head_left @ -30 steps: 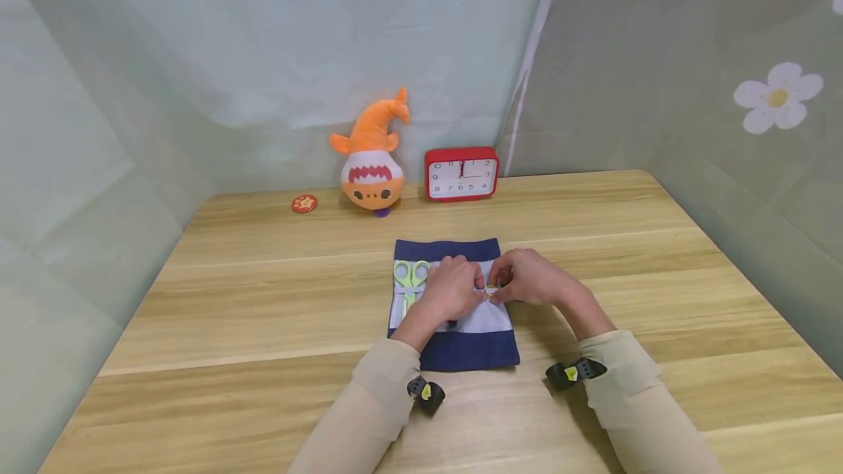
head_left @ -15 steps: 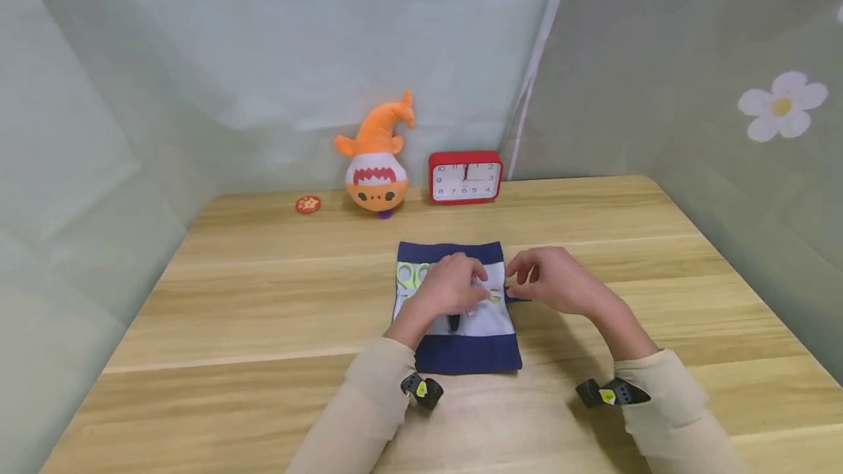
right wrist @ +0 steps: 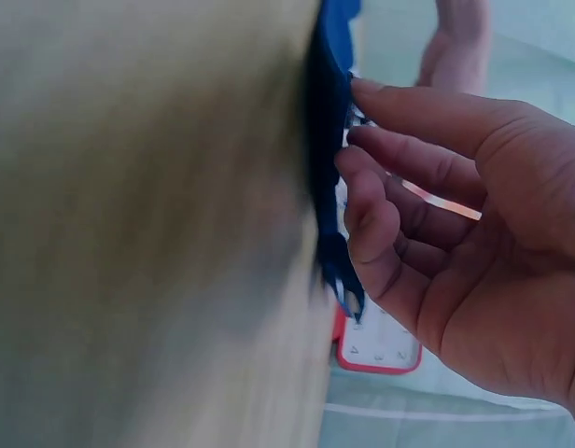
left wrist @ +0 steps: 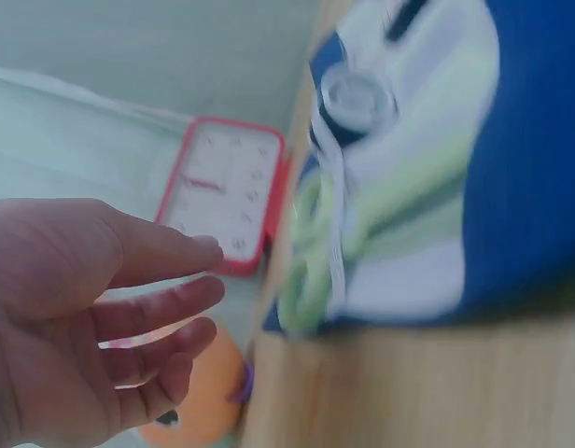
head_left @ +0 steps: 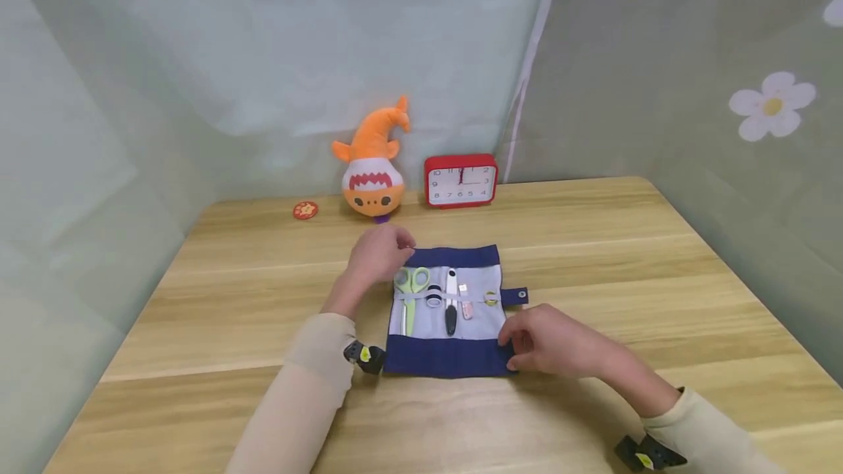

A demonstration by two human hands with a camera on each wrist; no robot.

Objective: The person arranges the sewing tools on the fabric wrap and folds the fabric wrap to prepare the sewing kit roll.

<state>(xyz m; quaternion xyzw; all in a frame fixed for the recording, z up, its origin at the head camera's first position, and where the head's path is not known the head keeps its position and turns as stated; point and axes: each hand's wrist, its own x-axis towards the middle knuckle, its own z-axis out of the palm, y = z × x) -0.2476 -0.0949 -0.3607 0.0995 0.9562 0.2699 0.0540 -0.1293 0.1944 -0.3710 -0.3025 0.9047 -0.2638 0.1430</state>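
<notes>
A navy sewing-kit roll lies unfolded on the table, its pale lining showing. Under its elastic band sit green scissors, a dark thread spool, a white tool with a black end, a small pink-and-white piece and a small gold-yellow ring-like item. My left hand hovers by the roll's far left corner, fingers loosely bent with nothing between them, as the left wrist view confirms. At the near right corner is my right hand, its relaxed fingertips right at the navy edge.
A snap strap sticks out from the roll's right side. Along the back of the wooden table are an orange plush shark, a red alarm clock and a round red disc. Pale cloth hangs behind.
Both hands have left the gold-yellow item under the band. The left moved to the far left corner; the right drew back, then came to the near right corner. The tools are now uncovered.
</notes>
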